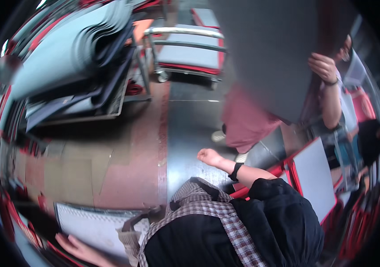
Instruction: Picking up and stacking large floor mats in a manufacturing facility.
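Note:
My right hand (209, 156) is in front of me over the floor, its fingers curled into a loose fist with nothing visible in them. A black band circles that wrist. Low on the left, my left hand (70, 245) has its fingers stretched out and holds nothing. It is beside a white flat panel (92, 222) with a dark edge; I cannot tell whether they touch. Ahead on the right, a person holds up a large dark grey sheet (270, 58), their hand gripping its right edge. That sheet is blurred and hides much of the person.
At the far left, thick grey sheets (74, 53) lie folded over a stack on a stand. A wheeled cart (190, 55) with grey and red panels stands at the far middle. Close on my right is a grey, red-edged panel (315, 175). Another person in dark clothing (370, 142) is farther right.

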The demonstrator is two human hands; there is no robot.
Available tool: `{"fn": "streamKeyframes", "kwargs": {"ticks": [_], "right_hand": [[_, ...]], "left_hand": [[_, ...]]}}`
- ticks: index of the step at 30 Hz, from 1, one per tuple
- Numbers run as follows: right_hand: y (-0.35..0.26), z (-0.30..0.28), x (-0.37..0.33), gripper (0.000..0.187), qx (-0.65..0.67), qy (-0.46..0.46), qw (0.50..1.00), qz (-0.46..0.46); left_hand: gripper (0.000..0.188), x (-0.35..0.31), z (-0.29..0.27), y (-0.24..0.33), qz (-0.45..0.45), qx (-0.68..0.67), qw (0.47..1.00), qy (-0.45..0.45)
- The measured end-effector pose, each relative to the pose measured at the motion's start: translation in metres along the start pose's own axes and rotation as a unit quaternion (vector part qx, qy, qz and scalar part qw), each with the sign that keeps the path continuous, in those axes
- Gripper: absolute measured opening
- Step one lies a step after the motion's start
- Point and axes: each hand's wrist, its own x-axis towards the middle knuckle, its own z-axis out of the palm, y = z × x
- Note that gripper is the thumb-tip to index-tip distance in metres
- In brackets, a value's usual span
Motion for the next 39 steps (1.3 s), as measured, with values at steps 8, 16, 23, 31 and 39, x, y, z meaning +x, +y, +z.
{"fn": "streamKeyframes", "kwargs": {"ticks": [8, 16, 23, 31, 39], "right_hand": [[0.115, 0.005, -0.1, 0.028, 0.141, 0.295, 0.943, 0.067], [0.212, 0.121, -0.321, 0.041, 0.125, 0.544, 0.724, 0.404], [0.267, 0.221, -0.462, 0.052, 0.148, 0.552, 0.621, 0.536], [0.302, 0.271, -0.52, 0.052, 0.226, 0.54, 0.632, 0.508], [0.345, 0.288, -0.62, 0.046, 0.177, 0.539, 0.664, 0.487]], "left_hand": [[0.06, -0.018, 0.197, 0.139, 0.235, -0.266, 0.838, -0.414], [0.062, -0.078, 0.228, 0.188, 0.339, -0.307, 0.681, -0.571], [0.059, -0.167, 0.188, 0.198, 0.361, -0.341, 0.551, -0.671], [0.058, -0.249, 0.112, 0.174, 0.347, -0.258, 0.532, -0.728], [0.052, -0.341, 0.014, 0.158, 0.251, -0.234, 0.557, -0.756]]}}
